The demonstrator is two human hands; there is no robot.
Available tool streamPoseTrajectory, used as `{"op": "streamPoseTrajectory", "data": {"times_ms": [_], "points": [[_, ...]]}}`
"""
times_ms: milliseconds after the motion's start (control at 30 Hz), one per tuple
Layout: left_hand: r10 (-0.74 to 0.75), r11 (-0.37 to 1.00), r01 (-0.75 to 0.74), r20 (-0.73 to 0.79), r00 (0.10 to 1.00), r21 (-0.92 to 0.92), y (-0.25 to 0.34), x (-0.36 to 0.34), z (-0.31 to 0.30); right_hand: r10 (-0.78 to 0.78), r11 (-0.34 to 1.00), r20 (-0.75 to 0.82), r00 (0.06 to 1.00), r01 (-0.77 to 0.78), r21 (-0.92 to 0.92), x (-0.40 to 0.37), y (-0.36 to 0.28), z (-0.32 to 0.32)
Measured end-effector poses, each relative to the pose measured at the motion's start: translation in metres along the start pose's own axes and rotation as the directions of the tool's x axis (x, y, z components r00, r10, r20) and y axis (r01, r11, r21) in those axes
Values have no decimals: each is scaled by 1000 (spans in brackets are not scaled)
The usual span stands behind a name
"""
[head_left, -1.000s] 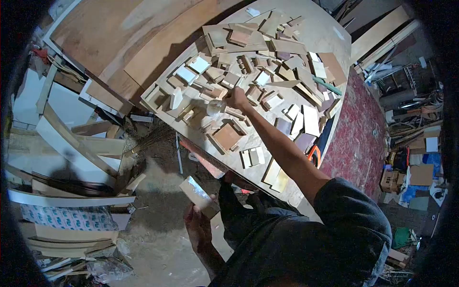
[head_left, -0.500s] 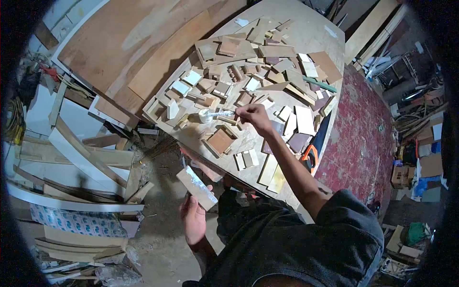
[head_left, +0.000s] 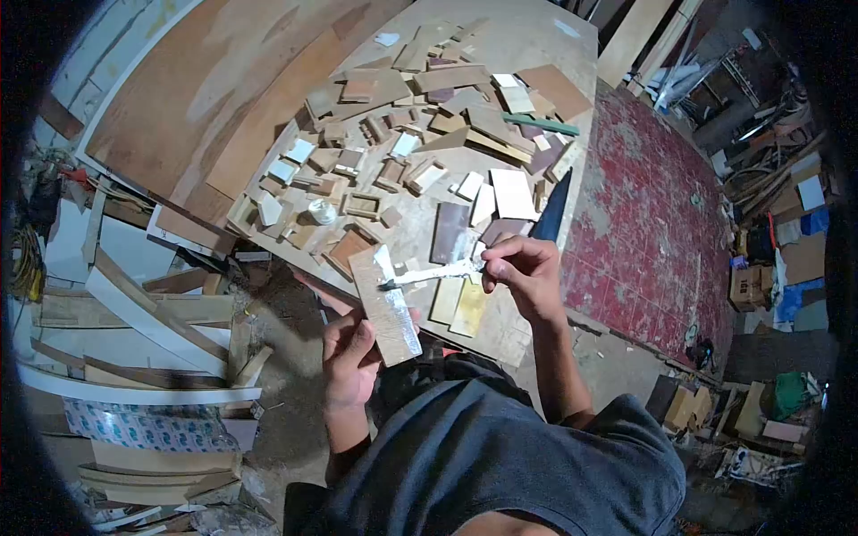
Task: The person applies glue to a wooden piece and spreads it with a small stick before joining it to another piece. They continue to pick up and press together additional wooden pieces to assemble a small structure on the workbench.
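My left hand [head_left: 351, 359] grips a flat wooden block [head_left: 377, 304] by its lower left side, holding it tilted above the table's near edge. A shiny whitish coating runs along the block's right side. Pinched between the fingers of my right hand [head_left: 527, 272] is a paint-smeared brush [head_left: 438, 273]. Its dark bristle tip rests against the block's face near the upper middle. On the table, left of the brush, stands a small round container [head_left: 322, 212] with white contents.
Many wood offcuts and small wooden boxes [head_left: 364, 205] cover the worktable [head_left: 536, 45]. A dark-bladed handsaw [head_left: 555, 207] lies at its right edge. Large plywood sheets [head_left: 206, 89] lean at the left, with curved wood strips [head_left: 152, 304] below them.
My right hand has brought the brush from the white container to the block. My left hand has raised the block slightly, and the head view has shifted.
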State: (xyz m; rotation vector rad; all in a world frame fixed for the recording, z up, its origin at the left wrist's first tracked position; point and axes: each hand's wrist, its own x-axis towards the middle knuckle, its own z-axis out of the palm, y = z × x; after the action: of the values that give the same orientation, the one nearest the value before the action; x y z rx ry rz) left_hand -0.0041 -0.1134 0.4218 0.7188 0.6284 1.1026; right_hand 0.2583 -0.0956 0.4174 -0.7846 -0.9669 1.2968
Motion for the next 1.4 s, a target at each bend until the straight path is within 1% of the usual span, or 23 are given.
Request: {"op": "streamPoseTrajectory", "data": {"times_ms": [33,100,167,200,233,300,333,433,500,567,600,633,700,767,800,867,967,1000,1033,1167,1233,1300,1400], "points": [[-5,999,3,35,999,41,-3,-1,11,-35,999,-14,999,35,-39,-8,-7,-7],[-31,999,30,41,999,38,-7,-2,31,-74,994,-38,997,71,-77,-23,-23,-18],[-25,999,20,160,987,38,-14,-2,43,-145,969,-35,989,135,-209,-36,-40,-28],[-30,999,24,163,986,41,-17,-4,50,-167,947,-27,986,153,-281,-42,-47,-34],[-35,998,28,147,988,53,-19,-6,57,-169,948,-32,985,153,-280,-47,-55,-38],[-49,997,40,135,990,69,-25,-9,69,-222,878,16,975,207,-432,-57,-70,-45],[-39,997,31,128,991,67,-29,-10,74,-239,861,16,971,219,-460,-62,-75,-48],[-40,998,33,119,992,59,-40,-12,88,-259,844,19,966,236,-482,-76,-83,-60],[-57,997,50,124,991,56,-45,-10,94,-265,863,-23,964,226,-452,-84,-82,-69],[-129,990,117,168,977,82,-50,-8,97,-320,915,-126,939,272,-299,-92,-78,-76],[-156,986,143,183,971,83,-53,-7,99,-346,908,-156,925,288,-304,-94,-76,-77],[-159,985,142,203,966,96,-56,-6,102,-357,901,-185,915,285,-328,-96,-78,-74],[-188,980,166,239,953,110,-64,-6,104,-340,864,-206,918,218,-455,-101,-78,-71],[-212,975,190,225,951,118,-70,-3,101,-354,840,-218,909,207,-501,-111,-75,-74],[-240,971,229,308,921,70,-70,0,97,-350,828,-203,915,201,-523,-117,-75,-76],[-275,961,267,331,902,70,-72,4,96,-348,803,-191,918,186,-566,-130,-73,-82],[-343,938,336,357,869,83,-77,11,95,-346,831,-240,907,178,-526,-149,-69,-85],[-352,935,344,362,863,91,-79,12,96,-327,861,-280,903,163,-482,-154,-69,-83],[-360,932,350,366,858,97,-80,13,97,-334,858,-297,895,158,-490,-158,-70,-83],[-401,915,376,418,815,146,-82,20,108,-370,886,-398,839,189,-423,-168,-69,-79],[-427,903,355,414,804,241,-84,21,112,-414,858,-475,776,159,-488,-169,-66,-76],[-445,894,372,417,792,248,-83,22,117,-430,837,-469,772,146,-528,-174,-66,-75],[-467,884,397,415,781,247,-86,25,119,-442,764,-404,801,100,-637,-188,-67,-77]]}}
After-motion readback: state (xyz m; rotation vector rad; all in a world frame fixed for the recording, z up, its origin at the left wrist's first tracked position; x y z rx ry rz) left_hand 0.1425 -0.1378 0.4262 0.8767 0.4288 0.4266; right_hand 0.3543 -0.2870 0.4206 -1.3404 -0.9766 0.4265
